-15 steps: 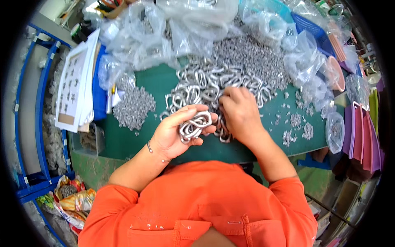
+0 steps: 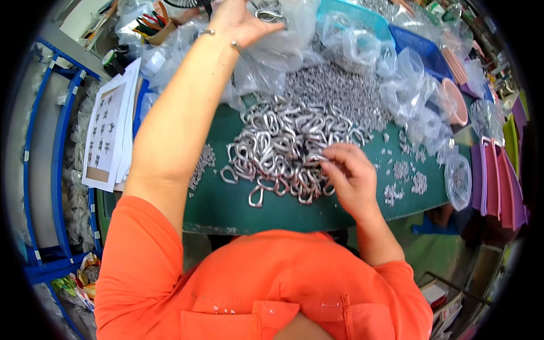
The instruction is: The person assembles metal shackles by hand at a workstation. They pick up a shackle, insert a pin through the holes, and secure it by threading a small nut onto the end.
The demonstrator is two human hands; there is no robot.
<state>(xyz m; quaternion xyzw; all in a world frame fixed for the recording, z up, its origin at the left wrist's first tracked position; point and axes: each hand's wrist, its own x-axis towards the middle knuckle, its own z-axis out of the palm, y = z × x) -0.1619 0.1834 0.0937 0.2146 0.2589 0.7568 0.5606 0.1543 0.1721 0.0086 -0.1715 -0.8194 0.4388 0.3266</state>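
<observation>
A heap of silvery bent metal links [image 2: 272, 136] lies in the middle of the green table. At the heap's right edge, my right hand [image 2: 354, 175] pinches a metal link [image 2: 315, 159] between thumb and fingers. My left hand [image 2: 238, 22] is stretched far forward to the top edge of the view, its thumb spread out. Several metal links [image 2: 268, 10] show beside that thumb, over a clear plastic bag [image 2: 292, 34]. The left fingertips are cut off by the frame, so whether they touch those links is hidden.
Behind the heap spreads a large pile of small grey metal pieces [image 2: 340, 90]. Turquoise [image 2: 362, 20] and blue baskets [image 2: 419, 45] stand at the far right, with a pink bowl [image 2: 456, 102]. Printed sheets [image 2: 110, 130] stand at the left. Small clusters of pieces [image 2: 400, 170] lie to the right.
My left hand has moved from near the table's front to the far bags, carrying its handful of links. My right hand has drawn back slightly to the right from the heap.
</observation>
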